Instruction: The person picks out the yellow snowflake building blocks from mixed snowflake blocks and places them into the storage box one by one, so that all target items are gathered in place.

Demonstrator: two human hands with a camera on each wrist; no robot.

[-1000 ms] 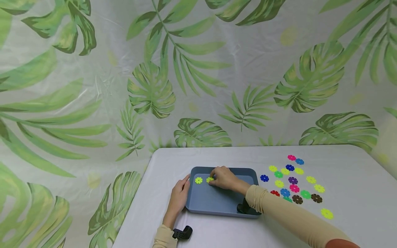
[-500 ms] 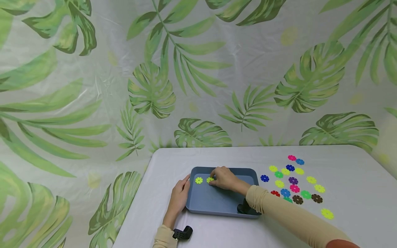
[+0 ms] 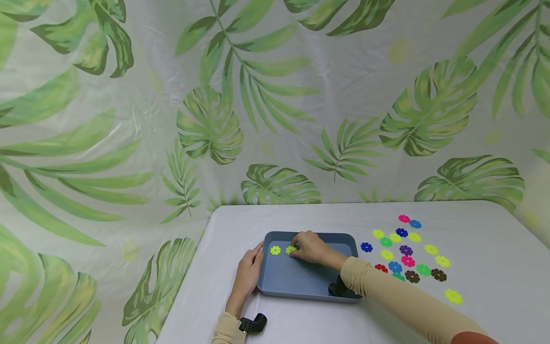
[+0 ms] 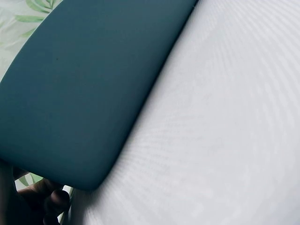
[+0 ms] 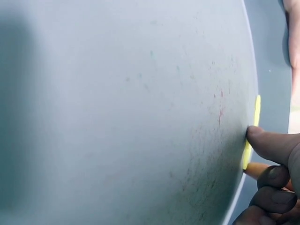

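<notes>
A blue-grey rectangular tray (image 3: 292,282) lies on the white-covered table. My left hand (image 3: 248,272) holds its left side, with the thumb along the rim; in the left wrist view, curled fingers (image 4: 57,201) show dimly by the tray's corner. Inside the tray, near its back left corner, a yellow notched plastic disc (image 3: 275,250) lies flat. Just right of that, my right hand (image 3: 312,248) pinches a second yellow notched disc (image 3: 290,250), partly covered by the fingers. Seen edge-on in the right wrist view, this disc (image 5: 257,107) sits between thumb and finger close to the tray's wall.
Right of the tray, several notched discs lie scattered on the table, among them a purple disc (image 3: 406,250), a brown disc (image 3: 438,275) and a pink disc (image 3: 404,219). My right sleeve (image 3: 399,301) passes in front of them. A leaf-patterned sheet (image 3: 275,119) hangs behind.
</notes>
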